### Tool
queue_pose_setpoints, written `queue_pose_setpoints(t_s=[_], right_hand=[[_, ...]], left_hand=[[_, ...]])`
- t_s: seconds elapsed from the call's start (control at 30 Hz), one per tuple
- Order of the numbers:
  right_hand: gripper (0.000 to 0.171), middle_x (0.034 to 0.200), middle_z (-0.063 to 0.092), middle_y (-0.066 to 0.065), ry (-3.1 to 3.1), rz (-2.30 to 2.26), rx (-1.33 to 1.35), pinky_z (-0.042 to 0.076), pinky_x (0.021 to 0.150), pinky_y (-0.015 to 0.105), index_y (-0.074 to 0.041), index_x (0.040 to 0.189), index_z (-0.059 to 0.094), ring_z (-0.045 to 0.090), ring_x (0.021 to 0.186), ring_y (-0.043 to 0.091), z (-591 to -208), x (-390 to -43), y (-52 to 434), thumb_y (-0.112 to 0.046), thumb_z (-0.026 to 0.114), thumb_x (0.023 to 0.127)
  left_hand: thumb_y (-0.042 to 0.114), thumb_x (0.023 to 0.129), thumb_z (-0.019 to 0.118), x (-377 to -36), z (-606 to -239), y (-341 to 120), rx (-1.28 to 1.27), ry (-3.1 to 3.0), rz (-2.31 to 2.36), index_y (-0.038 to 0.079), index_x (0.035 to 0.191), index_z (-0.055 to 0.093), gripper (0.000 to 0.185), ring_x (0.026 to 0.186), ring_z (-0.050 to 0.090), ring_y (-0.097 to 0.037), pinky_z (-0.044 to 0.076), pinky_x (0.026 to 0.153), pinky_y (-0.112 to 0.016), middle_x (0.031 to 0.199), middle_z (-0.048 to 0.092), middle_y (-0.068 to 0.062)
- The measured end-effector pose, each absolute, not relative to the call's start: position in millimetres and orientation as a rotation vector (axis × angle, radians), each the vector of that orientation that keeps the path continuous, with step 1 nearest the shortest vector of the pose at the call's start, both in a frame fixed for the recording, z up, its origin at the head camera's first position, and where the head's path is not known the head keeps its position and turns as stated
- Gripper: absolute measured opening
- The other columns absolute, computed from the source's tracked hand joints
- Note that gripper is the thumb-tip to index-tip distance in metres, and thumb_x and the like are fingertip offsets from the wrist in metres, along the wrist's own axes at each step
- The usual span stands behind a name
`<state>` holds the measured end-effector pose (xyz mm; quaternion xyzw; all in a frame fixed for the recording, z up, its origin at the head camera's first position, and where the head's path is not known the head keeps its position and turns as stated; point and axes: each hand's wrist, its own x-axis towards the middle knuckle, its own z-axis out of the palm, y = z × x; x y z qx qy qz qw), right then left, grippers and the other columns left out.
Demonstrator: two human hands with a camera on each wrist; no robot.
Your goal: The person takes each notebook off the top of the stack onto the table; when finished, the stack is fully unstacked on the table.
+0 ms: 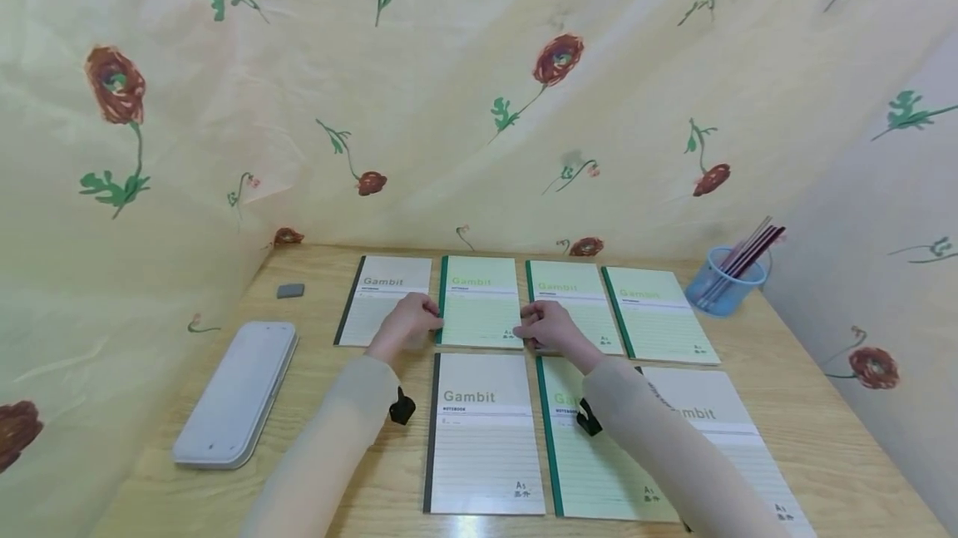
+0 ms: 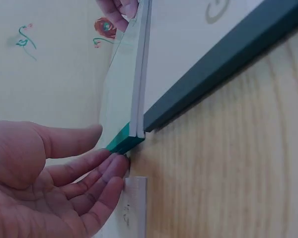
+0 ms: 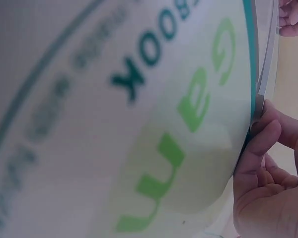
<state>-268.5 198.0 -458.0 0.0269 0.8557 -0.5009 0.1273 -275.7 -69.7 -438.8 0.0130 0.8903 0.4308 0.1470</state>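
Both hands are at the sides of a green-spined Gambit notebook, second from the left in the back row. My left hand holds its spine edge near the lower corner. In the left wrist view the left thumb is near the cover and the fingers bend at the green spine. My right hand pinches the opposite edge near the lower right corner; in the right wrist view its fingertips meet at the edge. Two stacked layers show along the notebook's edge in the left wrist view.
More notebooks flank it: a grey-spined one left, green-spined ones right. Several lie in the front row, partly under the right sleeve. A white case and grey eraser lie left; a blue pencil cup stands right.
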Motion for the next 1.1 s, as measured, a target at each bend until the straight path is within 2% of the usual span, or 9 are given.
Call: queue_pose_setpoints(t_s=[0.17,0.33,0.53,0.67,0.8,0.9,1.1], right_hand=[[0.035,0.085,0.057,0.007,2.495,-1.465,0.059,0.052,0.062,0.027,0.006,0.121,0.057,0.057,0.069,0.016,-459.9,-268.9,196.9,-0.004,0.072,0.091],[0.034,0.084,0.057,0.007,2.523,-1.438,0.043,0.051,0.062,0.027,0.006,0.120,0.058,0.057,0.068,0.016,-456.0,-266.1,194.2,-0.004,0.072,0.091],[0.035,0.085,0.058,0.007,2.549,-1.408,0.049,0.052,0.064,0.027,0.006,0.122,0.058,0.058,0.071,0.017,-456.6,-264.8,195.4,-0.005,0.071,0.092],[0.037,0.086,0.058,0.007,2.546,-1.415,0.051,0.052,0.064,0.027,0.005,0.124,0.057,0.059,0.072,0.017,-458.1,-264.5,195.9,-0.006,0.072,0.092],[0.038,0.086,0.058,0.007,2.547,-1.418,0.037,0.052,0.063,0.027,0.006,0.124,0.057,0.059,0.071,0.017,-459.3,-264.5,196.0,-0.006,0.072,0.092],[0.038,0.086,0.058,0.007,2.551,-1.412,0.029,0.053,0.064,0.028,0.006,0.125,0.057,0.059,0.072,0.017,-458.6,-264.3,196.2,-0.006,0.072,0.092],[0.040,0.087,0.058,0.008,2.577,-1.386,0.033,0.053,0.066,0.028,0.006,0.126,0.058,0.059,0.072,0.017,-457.2,-263.9,197.2,-0.009,0.072,0.092]], left_hand=[[0.011,0.093,0.069,-284.3,-435.3,-67.2,0.012,2.617,1.292,0.000,0.108,0.064,0.019,0.092,0.057,-0.025,0.049,0.083,-0.039,0.103,0.063,-0.012],[0.016,0.093,0.071,-294.4,-438.8,-64.4,-0.039,2.725,1.334,-0.001,0.103,0.064,0.021,0.086,0.058,-0.025,0.049,0.076,-0.037,0.098,0.064,-0.013],[0.028,0.091,0.076,-302.5,-447.9,-52.9,-0.056,2.762,1.271,0.001,0.089,0.060,0.031,0.069,0.049,-0.020,0.040,0.060,-0.031,0.077,0.055,-0.007],[0.031,0.088,0.078,-301.9,-449.8,-44.5,-0.049,2.759,1.224,0.002,0.077,0.059,0.036,0.058,0.046,-0.017,0.037,0.053,-0.029,0.064,0.048,-0.003],[0.031,0.086,0.081,-300.4,-449.9,-38.9,-0.018,2.812,1.103,0.000,0.085,0.065,0.035,0.056,0.049,-0.017,0.038,0.051,-0.028,0.066,0.056,-0.005],[0.032,0.085,0.082,-299.4,-448.9,-34.9,0.006,2.855,1.015,-0.003,0.100,0.067,0.040,0.060,0.053,-0.019,0.041,0.052,-0.029,0.077,0.064,-0.009],[0.027,0.086,0.081,-295.0,-445.1,-29.7,-0.050,2.854,1.068,-0.004,0.109,0.067,0.041,0.066,0.058,-0.021,0.044,0.055,-0.029,0.089,0.068,-0.014]])
